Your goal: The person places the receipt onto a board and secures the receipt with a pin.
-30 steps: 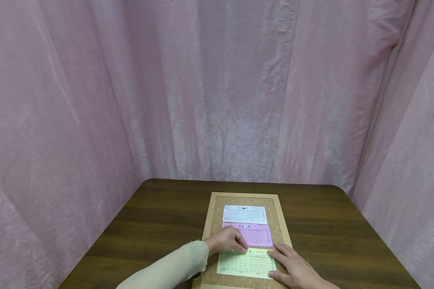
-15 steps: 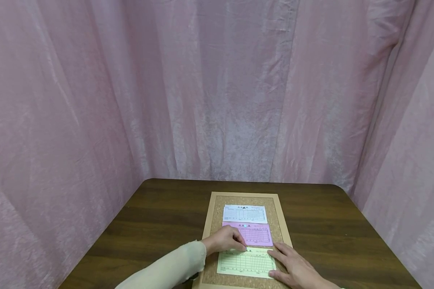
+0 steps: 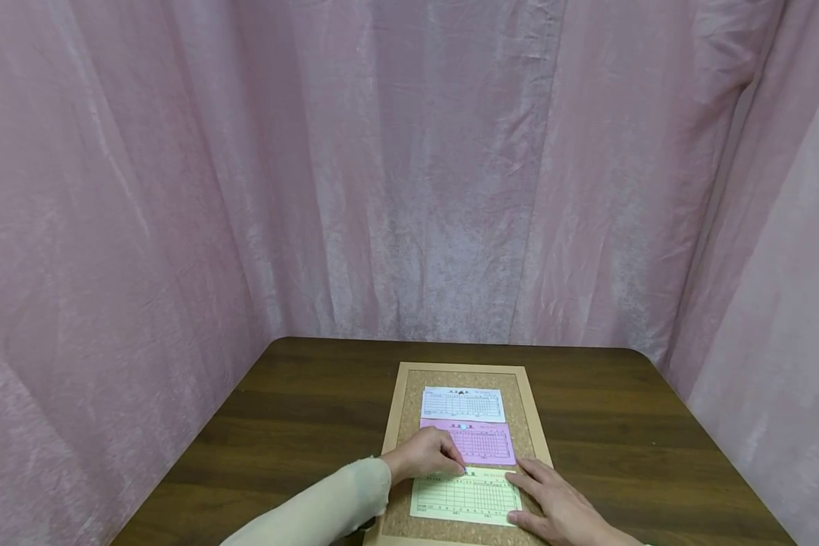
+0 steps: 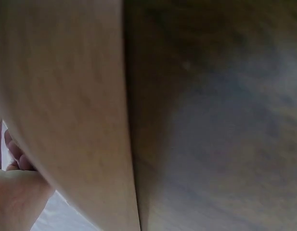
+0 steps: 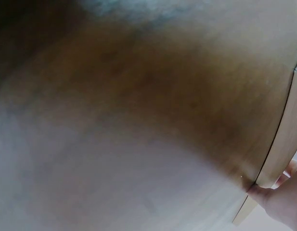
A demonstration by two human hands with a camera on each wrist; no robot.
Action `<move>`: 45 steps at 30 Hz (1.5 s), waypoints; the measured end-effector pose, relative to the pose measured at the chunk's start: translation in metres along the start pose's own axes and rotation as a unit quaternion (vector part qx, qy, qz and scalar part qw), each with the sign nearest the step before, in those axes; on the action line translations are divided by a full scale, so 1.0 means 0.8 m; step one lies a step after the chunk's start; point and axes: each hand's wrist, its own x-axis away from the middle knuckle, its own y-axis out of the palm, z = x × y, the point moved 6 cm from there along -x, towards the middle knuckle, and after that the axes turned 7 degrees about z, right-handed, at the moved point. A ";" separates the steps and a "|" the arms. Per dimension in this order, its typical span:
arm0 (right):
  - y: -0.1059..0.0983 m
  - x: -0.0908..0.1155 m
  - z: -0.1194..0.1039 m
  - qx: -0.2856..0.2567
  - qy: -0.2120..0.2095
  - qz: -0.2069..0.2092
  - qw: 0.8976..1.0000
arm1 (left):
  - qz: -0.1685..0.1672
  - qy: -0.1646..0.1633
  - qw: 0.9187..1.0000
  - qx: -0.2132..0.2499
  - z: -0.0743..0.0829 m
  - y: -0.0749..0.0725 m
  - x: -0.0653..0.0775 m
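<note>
A cork board (image 3: 409, 379) with a pale wooden frame lies on the dark table. Three printed forms run down it: a white one (image 3: 462, 406), a pink one (image 3: 484, 444) and a yellow-green one (image 3: 464, 498). At the top edge of the yellow-green form, my left hand (image 3: 426, 453) pinches a small purple-blue push pin (image 3: 465, 471), mostly covered by the fingertips. The right hand (image 3: 553, 500) rests with spread fingers on that form's right edge and the board's frame. Both wrist views show mostly blurred table and frame, with part of the left hand (image 4: 16, 192) and right hand (image 5: 283, 197) at the edges.
A light pin (image 3: 462, 427) sits in the pink form's top edge, and a dark pin (image 3: 460, 393) in the white one's. The brown wooden table (image 3: 280, 425) extends to both sides. Pink curtains (image 3: 450, 189) hang behind it and along the sides.
The left fingertips have shifted very slightly at the push pin, and less of it shows than one second ago. The right hand, the forms and the board stay in place.
</note>
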 end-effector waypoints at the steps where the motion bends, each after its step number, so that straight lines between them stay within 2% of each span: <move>1: 0.000 0.000 0.000 -0.001 -0.001 0.000 1.000 | -0.001 0.000 1.000 -0.004 0.000 0.000 0.000; 17: 0.004 0.001 0.004 -0.009 0.022 -0.017 1.000 | -0.001 -0.023 1.000 -0.006 -0.004 0.002 -0.001; 22: 0.002 0.001 0.003 -0.002 0.015 -0.011 1.000 | -0.001 -0.026 1.000 -0.009 -0.003 0.003 0.000; 30: 0.003 0.000 0.003 -0.007 0.019 -0.016 1.000 | 0.002 -0.026 1.000 -0.008 -0.001 0.002 0.002; 39: 0.005 0.000 0.006 -0.009 0.028 -0.029 0.999 | 0.004 -0.010 1.000 -0.027 0.002 0.002 0.001; 45: 0.004 0.001 0.003 -0.002 0.014 -0.010 1.000 | 0.006 -0.012 1.000 -0.024 0.003 0.002 0.002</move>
